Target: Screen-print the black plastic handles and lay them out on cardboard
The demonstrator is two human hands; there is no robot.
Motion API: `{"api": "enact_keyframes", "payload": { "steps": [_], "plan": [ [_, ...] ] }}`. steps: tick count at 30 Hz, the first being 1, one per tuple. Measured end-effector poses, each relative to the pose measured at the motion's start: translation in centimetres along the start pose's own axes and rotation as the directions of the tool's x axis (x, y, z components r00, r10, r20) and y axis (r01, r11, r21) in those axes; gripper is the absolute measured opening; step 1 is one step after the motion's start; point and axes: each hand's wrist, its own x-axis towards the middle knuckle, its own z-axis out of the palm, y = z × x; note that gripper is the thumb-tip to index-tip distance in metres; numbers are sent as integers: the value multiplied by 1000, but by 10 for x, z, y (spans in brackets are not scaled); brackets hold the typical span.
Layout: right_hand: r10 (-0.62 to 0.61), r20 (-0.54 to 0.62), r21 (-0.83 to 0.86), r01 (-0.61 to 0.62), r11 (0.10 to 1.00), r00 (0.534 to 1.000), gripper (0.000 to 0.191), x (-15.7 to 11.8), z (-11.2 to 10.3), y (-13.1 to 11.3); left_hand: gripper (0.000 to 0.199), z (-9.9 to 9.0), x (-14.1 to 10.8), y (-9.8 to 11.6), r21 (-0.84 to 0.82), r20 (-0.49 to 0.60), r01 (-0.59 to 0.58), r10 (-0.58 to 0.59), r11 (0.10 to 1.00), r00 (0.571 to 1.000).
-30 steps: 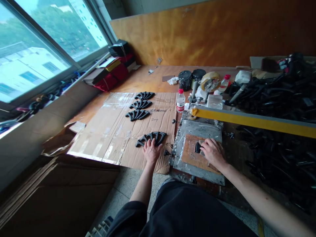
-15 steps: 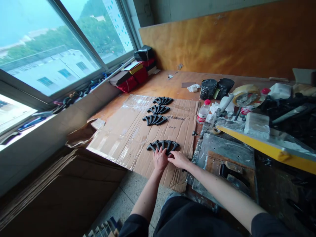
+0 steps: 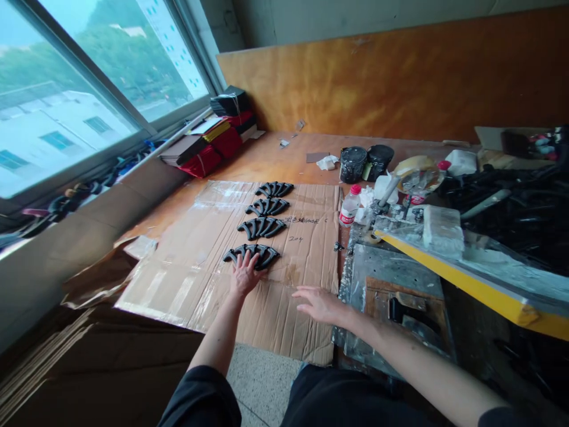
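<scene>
Four rows [image 3: 261,228] lay on the cardboard [image 3: 306,267], one part [image 3: 409,314] seemingly waiting beside it; my left hand [image 3: 244,276] and empty right hand [image 3: 320,303] spread.

On the table [image 3: 275,157], a cardboard sheet [image 3: 284,320] is lying before me. My left hand [image 3: 244,276] is resting on the nearest cluster of pieces [image 3: 267,255]; three more clusters [image 3: 269,207] are lying behind it, one beyond another. My right hand [image 3: 322,305] is hanging over the sheet, right of that cluster and nearer me. Right of the sheet, a metal plate [image 3: 395,261] is bearing a board [image 3: 377,292] with one piece [image 3: 418,316] on it. A bottle [image 3: 349,207] is standing just beside the sheet's far right corner, two tubs [image 3: 354,166] behind it. Farther right, a heap [image 3: 528,198] is lying.
</scene>
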Motion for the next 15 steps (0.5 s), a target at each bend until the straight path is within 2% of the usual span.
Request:
{"api": "enact_keyframes", "payload": {
  "steps": [3,5,7,9,11,13,15],
  "plan": [
    [-46,-153,-52,38,998,987,33,-47,-33,19,68,-4,-14,25,-46,-82,19,-23,999,996],
    [-66,-269,-152,26,988,961,36,-86,-55,43,60,-12,-18,52,-124,-114,7,-21,992,993],
    [-61,-316,-271,-28,962,947,48,-129,-69,72,51,-27,-18,91,-248,-135,-42,8,968,991],
    [-46,-272,-370,-60,927,961,65,-168,-72,98,44,-50,-17,141,-423,-130,-90,38,902,991],
    [-46,-191,-417,-39,908,980,74,-198,-67,112,43,-79,-16,198,-636,-75,-107,77,764,994],
    [-82,-142,-398,19,917,987,68,-217,-58,113,51,-111,-19,257,-849,-43,-120,159,515,986],
    [-138,-133,-328,88,940,981,47,-230,-53,106,60,-141,-27,310,-967,-46,-102,234,233,971]
  ]
}}
